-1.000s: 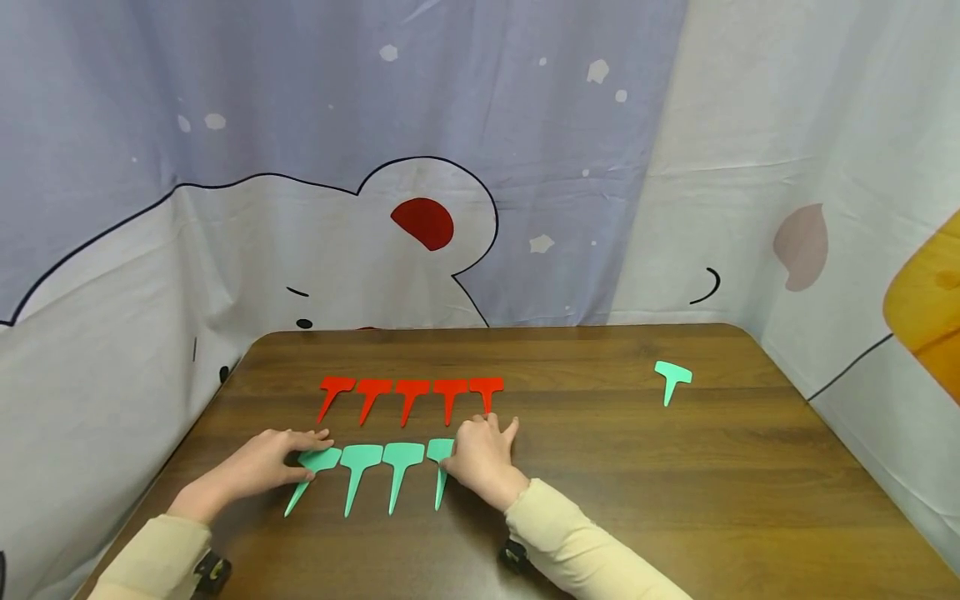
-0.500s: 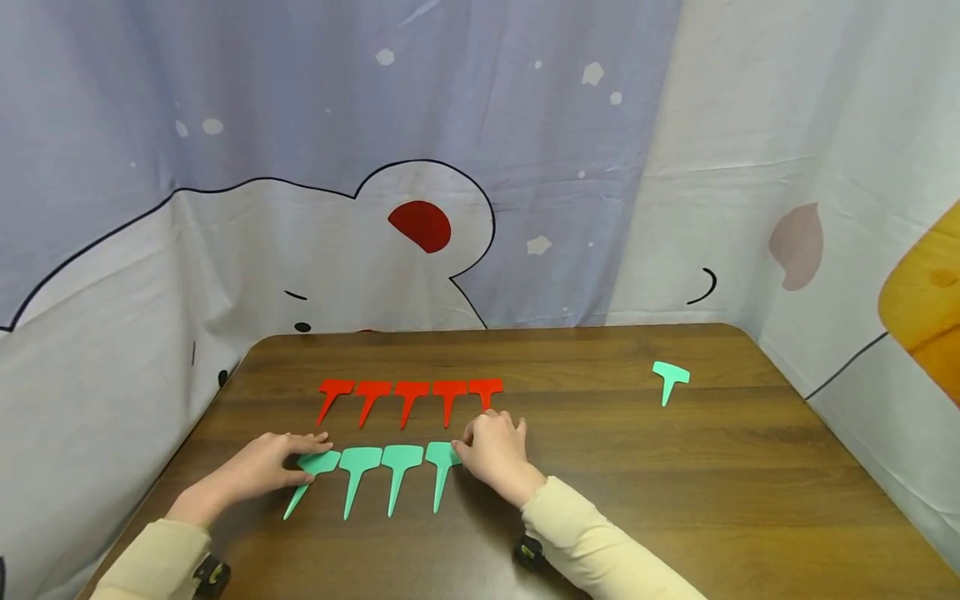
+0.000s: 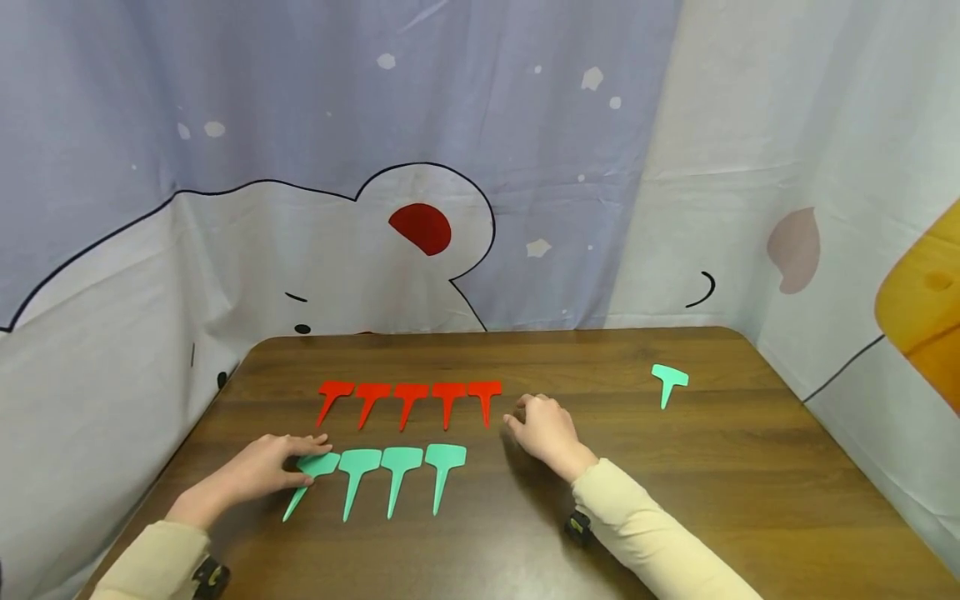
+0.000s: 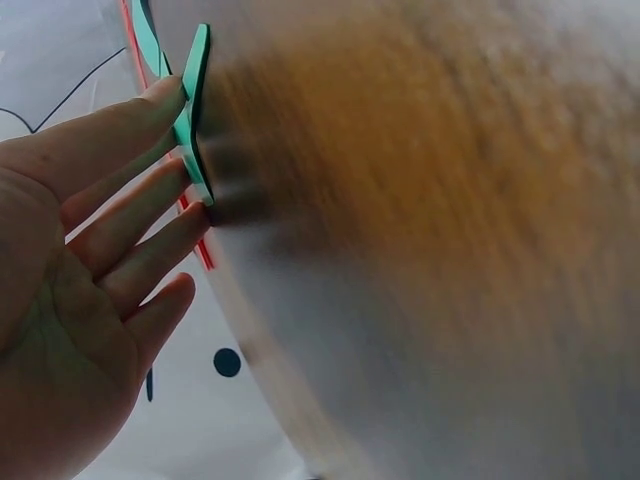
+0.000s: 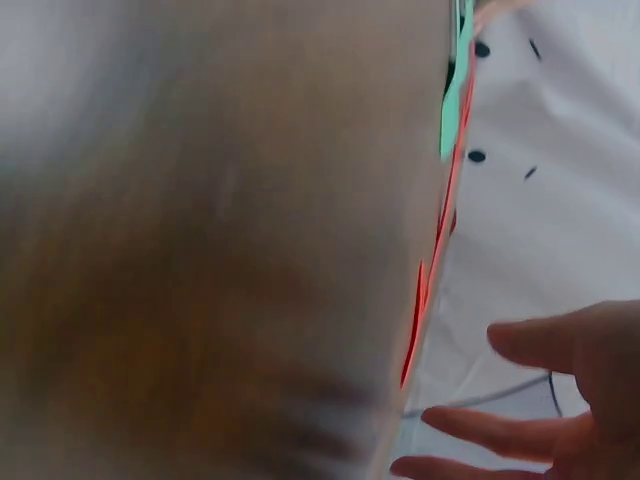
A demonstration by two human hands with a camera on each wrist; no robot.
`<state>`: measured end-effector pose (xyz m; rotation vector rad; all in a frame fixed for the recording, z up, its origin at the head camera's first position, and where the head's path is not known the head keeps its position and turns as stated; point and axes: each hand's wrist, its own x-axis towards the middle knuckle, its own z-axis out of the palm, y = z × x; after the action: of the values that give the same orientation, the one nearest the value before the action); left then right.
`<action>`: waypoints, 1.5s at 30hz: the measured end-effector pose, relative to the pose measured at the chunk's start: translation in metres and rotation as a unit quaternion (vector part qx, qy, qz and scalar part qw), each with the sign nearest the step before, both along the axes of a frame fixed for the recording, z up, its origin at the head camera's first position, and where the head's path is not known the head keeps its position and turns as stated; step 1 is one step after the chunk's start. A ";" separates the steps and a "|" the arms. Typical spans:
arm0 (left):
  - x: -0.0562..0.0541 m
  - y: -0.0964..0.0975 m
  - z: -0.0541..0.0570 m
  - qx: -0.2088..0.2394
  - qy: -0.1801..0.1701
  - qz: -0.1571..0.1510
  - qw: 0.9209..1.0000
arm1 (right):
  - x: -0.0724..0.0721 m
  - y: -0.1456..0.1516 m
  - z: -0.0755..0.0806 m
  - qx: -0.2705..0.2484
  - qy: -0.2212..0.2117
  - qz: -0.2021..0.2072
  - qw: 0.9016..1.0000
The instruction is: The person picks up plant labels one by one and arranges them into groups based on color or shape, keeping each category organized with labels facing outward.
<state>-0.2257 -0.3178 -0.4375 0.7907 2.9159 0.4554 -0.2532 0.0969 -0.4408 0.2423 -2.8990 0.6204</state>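
Observation:
Several green T-shaped plant labels lie in a front row on the table in the head view. My left hand (image 3: 258, 471) rests at the leftmost green plant label (image 3: 318, 465), thumb and fingers touching its head. In the left wrist view those fingers look nearly straight beside the green label (image 4: 198, 95). My right hand (image 3: 546, 430) hovers to the right of the row, apart from the rightmost green label (image 3: 446, 457), and holds nothing. In the right wrist view its fingers (image 5: 500, 432) are spread and relaxed. Another green plant label (image 3: 669, 377) lies alone toward the back right.
A row of several red T-shaped plant labels (image 3: 411, 392) lies behind the green row. The wooden table (image 3: 675, 492) ends at a printed curtain (image 3: 555, 208) along the back and sides.
My right hand has let go of the rightmost green plant label and moved right, away from it. The left hand stays at the leftmost label.

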 end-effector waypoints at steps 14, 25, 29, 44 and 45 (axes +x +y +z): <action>0.001 0.000 0.003 0.006 -0.004 -0.004 1.000 | -0.023 0.076 0.001 -0.004 -0.015 0.003 1.000; -0.002 -0.002 0.001 0.005 0.007 -0.010 1.000 | -0.032 0.129 -0.003 0.014 -0.026 -0.043 0.999; 0.000 -0.002 0.001 0.008 -0.004 -0.004 1.000 | -0.031 0.144 -0.003 0.018 -0.034 -0.060 0.997; 0.002 -0.001 0.002 0.010 -0.008 0.000 1.000 | -0.028 0.198 0.001 0.026 -0.084 -0.123 0.988; 0.002 -0.001 0.002 0.009 -0.009 0.000 1.000 | -0.029 0.200 0.001 0.025 -0.086 -0.125 0.988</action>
<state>-0.2240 -0.3190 -0.4353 0.7846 2.9003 0.4868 -0.2819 0.2971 -0.4397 -0.1759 -3.0413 0.5501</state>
